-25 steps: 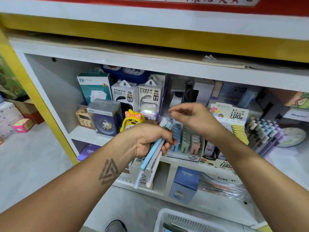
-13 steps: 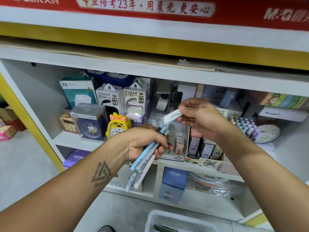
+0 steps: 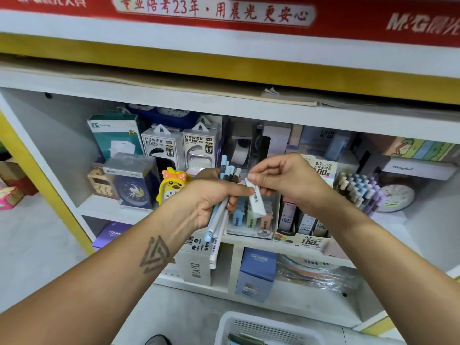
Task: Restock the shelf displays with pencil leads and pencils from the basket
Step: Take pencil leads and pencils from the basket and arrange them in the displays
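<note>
In front of the white shelf (image 3: 154,210), a bundle of pale blue and white pencils (image 3: 219,215) is gripped upright in the curled left hand (image 3: 211,197). Beside it, a small white flat lead case (image 3: 256,200) is pinched by the right hand (image 3: 286,178). Below, a white slotted plastic basket (image 3: 261,327) is seen.

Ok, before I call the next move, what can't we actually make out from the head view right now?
- Basket: cut off by the bottom edge, so its contents are mostly out of view.
- Lead case pinched by the right hand: label too small to read.
- Pencils gripped by the left hand: count unclear, since fingers cover their middles.
- 2B lead display: its free slots are hidden behind both hands.
</note>
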A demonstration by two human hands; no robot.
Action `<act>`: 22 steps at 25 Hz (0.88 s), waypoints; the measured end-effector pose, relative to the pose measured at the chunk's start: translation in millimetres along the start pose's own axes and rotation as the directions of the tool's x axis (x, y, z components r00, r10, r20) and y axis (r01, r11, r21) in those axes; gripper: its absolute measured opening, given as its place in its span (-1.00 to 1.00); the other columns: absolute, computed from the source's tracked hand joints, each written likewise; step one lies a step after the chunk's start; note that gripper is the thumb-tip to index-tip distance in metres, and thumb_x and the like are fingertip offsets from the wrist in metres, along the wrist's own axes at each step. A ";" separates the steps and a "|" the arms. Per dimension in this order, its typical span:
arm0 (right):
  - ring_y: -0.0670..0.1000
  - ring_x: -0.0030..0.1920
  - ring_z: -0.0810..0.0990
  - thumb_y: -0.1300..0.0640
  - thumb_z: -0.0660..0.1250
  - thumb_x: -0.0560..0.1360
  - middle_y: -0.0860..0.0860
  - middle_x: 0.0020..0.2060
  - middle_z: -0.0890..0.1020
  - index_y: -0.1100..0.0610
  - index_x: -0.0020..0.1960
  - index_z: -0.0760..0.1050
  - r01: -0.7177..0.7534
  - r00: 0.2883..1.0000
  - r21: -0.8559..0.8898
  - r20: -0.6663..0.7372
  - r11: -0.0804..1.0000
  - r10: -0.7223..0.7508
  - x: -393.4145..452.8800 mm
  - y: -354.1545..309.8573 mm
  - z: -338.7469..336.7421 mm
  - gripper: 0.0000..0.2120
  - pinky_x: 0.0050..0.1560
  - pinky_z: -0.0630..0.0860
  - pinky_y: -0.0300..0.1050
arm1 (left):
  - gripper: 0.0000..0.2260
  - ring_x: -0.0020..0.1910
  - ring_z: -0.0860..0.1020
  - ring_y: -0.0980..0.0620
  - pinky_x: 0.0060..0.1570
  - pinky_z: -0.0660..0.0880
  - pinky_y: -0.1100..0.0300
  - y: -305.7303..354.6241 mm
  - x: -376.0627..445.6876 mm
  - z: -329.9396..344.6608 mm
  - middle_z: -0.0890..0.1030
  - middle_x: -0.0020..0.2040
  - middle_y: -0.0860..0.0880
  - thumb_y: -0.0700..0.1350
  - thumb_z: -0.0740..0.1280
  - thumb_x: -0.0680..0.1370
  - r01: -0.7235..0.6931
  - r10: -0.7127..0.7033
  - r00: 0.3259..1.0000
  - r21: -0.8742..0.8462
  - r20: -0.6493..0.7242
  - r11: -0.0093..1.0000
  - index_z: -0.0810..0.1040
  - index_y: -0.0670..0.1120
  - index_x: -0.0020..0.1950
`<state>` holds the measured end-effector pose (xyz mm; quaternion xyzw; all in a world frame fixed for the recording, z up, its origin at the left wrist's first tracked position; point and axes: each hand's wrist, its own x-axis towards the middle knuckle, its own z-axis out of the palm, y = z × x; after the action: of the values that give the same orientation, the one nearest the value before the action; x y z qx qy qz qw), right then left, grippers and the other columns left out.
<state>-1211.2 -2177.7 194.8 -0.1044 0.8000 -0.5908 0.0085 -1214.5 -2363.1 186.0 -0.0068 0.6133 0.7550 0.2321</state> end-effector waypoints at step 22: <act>0.05 -0.02 0.63 0.21 0.39 0.56 0.01 -0.07 0.69 0.06 0.09 0.65 0.051 0.986 -0.839 -0.044 0.542 -0.160 15.3 11.7 -27.1 -0.86 0.12 0.58 -0.02 | -0.82 -0.61 0.34 0.17 -0.63 0.31 0.36 2.8 0.0 -21.3 0.46 -0.42 -0.06 -0.40 0.31 0.53 0.137 -0.146 0.985 -0.104 -0.090 0.985 0.49 -0.19 -0.23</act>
<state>-1231.8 -2151.6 193.6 -0.1095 0.9756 -0.1445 -0.1236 -1221.4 -2383.3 183.2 -0.0983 0.5843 0.7643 0.2545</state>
